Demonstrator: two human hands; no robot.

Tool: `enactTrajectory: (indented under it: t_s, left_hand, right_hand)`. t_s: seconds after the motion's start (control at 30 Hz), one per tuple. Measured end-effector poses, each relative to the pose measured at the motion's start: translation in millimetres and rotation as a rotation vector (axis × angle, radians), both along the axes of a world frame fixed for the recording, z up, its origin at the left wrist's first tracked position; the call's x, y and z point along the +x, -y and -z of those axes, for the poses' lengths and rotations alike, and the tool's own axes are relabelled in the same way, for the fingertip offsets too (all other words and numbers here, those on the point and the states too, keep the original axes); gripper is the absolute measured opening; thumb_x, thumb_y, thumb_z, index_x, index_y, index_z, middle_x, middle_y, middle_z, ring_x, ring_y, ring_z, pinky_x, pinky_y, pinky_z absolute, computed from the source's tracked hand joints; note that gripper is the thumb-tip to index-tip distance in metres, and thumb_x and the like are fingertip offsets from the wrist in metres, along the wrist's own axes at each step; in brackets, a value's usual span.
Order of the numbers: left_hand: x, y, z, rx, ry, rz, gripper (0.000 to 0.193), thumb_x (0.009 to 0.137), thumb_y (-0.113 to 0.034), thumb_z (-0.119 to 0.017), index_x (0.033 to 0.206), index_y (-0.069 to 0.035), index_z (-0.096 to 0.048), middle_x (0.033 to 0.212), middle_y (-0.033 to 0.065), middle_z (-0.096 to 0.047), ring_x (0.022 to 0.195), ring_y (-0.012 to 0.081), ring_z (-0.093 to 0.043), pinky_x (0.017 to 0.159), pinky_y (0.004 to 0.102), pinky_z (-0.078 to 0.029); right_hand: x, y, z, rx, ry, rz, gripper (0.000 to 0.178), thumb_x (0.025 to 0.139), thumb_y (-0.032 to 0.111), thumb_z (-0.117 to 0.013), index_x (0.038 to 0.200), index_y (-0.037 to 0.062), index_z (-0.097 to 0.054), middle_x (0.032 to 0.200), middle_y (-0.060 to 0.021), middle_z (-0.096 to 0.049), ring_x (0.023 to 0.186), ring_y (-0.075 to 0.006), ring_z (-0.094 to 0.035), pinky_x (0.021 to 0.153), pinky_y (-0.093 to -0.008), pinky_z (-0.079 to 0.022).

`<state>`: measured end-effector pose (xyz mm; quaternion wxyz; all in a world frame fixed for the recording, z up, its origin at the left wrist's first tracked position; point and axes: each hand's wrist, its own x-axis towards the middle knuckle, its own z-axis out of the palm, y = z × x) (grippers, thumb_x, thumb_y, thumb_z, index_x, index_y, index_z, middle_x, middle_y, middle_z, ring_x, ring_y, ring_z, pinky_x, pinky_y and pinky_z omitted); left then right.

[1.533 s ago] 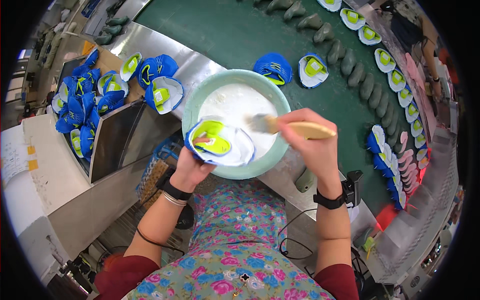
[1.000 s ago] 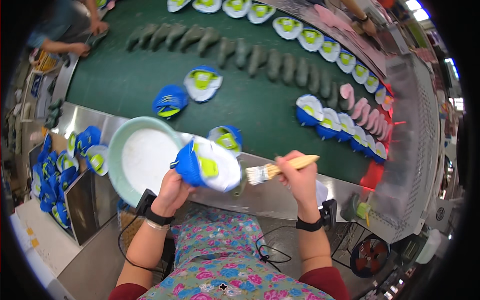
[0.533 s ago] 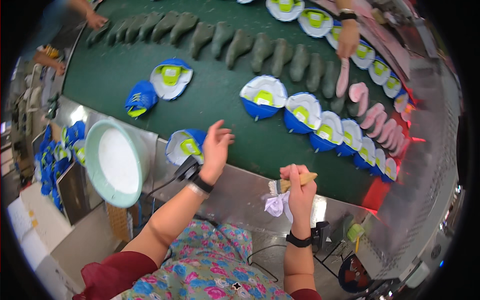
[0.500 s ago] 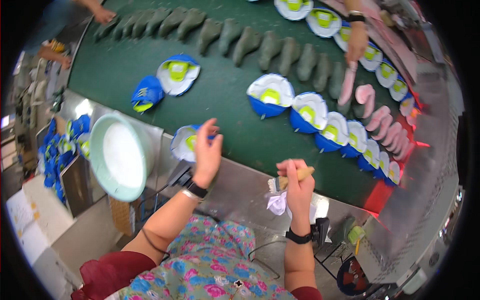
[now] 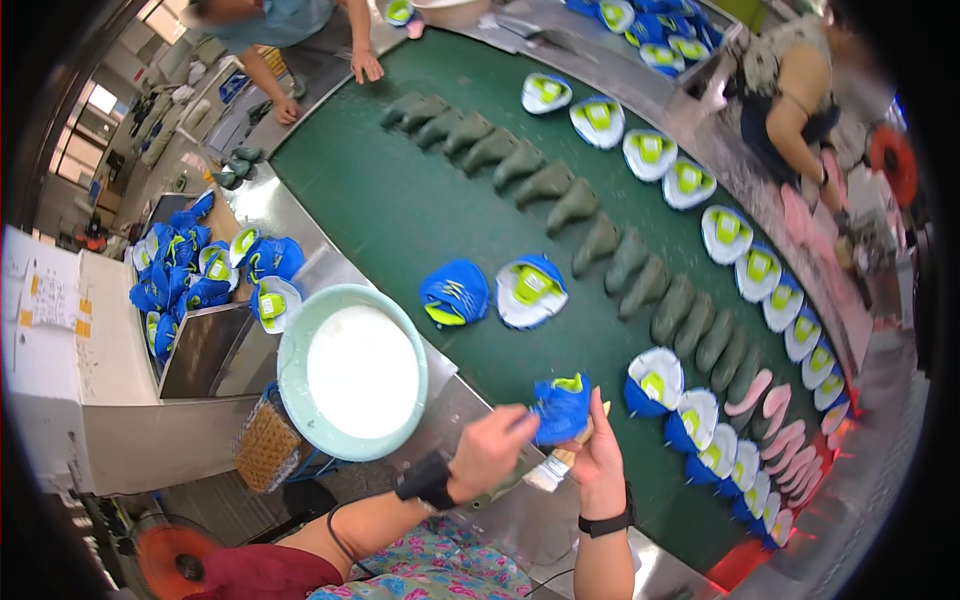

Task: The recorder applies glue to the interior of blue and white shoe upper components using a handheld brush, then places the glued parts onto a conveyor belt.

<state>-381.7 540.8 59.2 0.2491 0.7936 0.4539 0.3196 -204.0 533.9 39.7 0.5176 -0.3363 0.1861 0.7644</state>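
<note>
1. Holding brush [image 5: 560,460] in right grip [image 5: 598,450], closed snugly; long axis running 1 to 7 o'clock.
2. Located upper [image 5: 561,412] above worktop [image 5: 400,200], between hands: 11 o'clock from right grip, nearer; 2 o'clock from left grip [image 5: 490,453].
3. Overlapping upper's 9 o'clock edge with left fingertips [image 5: 523,422]; cannot tell, through blur, whether pinching.
4. Noted basin [image 5: 290,400] at 10 o'clock from left grip.

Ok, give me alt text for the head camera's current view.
A blue shoe upper is between a person's left hand and right hand, the right gripping a brush. At left is a pale green basin of something white; beyond, more shoe uppers and dark foot shapes line a green table.
</note>
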Motion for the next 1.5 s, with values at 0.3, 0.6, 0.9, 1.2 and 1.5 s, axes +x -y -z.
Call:
enactTrajectory:
  t_s: [0.3, 0.6, 0.9, 1.2, 1.5]
  left_hand:
    - [-200, 0, -107, -0.975, 0.773, -0.038, 0.061, 0.087, -0.001, -0.059, 0.145, -0.009, -0.040, 0.141, 0.0145, -0.048, 0.126, 0.0236, -0.050, 0.104, 0.0364, -0.041]
    - [-370, 98, -85, -0.976, 0.555, 0.095, 0.066, 0.086, -0.005, -0.067, 0.145, -0.006, -0.038, 0.129, 0.0128, -0.060, 0.115, 0.0216, -0.059, 0.101, 0.0339, -0.044]
    - [-428, 98, -43, -1.466, 0.634, 0.289, 0.078, 0.090, -0.011, -0.066, 0.151, -0.008, -0.018, 0.148, 0.0132, -0.031, 0.139, 0.0217, -0.029, 0.114, 0.0370, -0.026]
    - [-396, 24, 12, -1.143, 1.225, -0.306, 0.063, 0.088, 0.011, -0.054, 0.144, -0.007, -0.033, 0.137, 0.0065, -0.048, 0.125, 0.0170, -0.048, 0.103, 0.0327, -0.044]
    - [-380, -4, 16, -0.953, 1.241, -0.273, 0.052, 0.090, -0.001, -0.062, 0.139, -0.005, -0.044, 0.132, 0.0068, -0.056, 0.119, 0.0167, -0.055, 0.101, 0.0320, -0.046]
  right_hand:
    - [-144, -34, -165, 0.713, 0.929, -0.942, 0.030, 0.080, 0.021, -0.078, 0.099, 0.0012, -0.065, 0.088, -0.0065, -0.068, 0.069, -0.0112, -0.061, 0.059, -0.0254, -0.046]
    - [-285, -64, -126, 1.039, 1.536, -0.763, 0.013, 0.092, 0.012, -0.060, 0.095, 0.0022, -0.068, 0.098, -0.0145, -0.066, 0.086, -0.0292, -0.063, 0.078, -0.0354, -0.049]
    - [-320, -64, 14, 0.690, 1.723, -0.759, 0.016, 0.083, 0.012, -0.073, 0.095, 0.0018, -0.072, 0.086, -0.0119, -0.069, 0.075, -0.0190, -0.066, 0.068, -0.0283, -0.051]
    - [-336, -71, -83, 0.704, 1.475, -0.679, 0.020, 0.078, -0.001, -0.075, 0.098, 0.0004, -0.073, 0.094, -0.0091, -0.071, 0.080, -0.0135, -0.067, 0.071, -0.0244, -0.052]
    - [-310, -58, -62, 0.401, 1.351, -0.594, 0.011, 0.083, 0.008, -0.073, 0.087, -0.0015, -0.069, 0.069, -0.0040, -0.068, 0.061, -0.0078, -0.062, 0.057, -0.0216, -0.050]
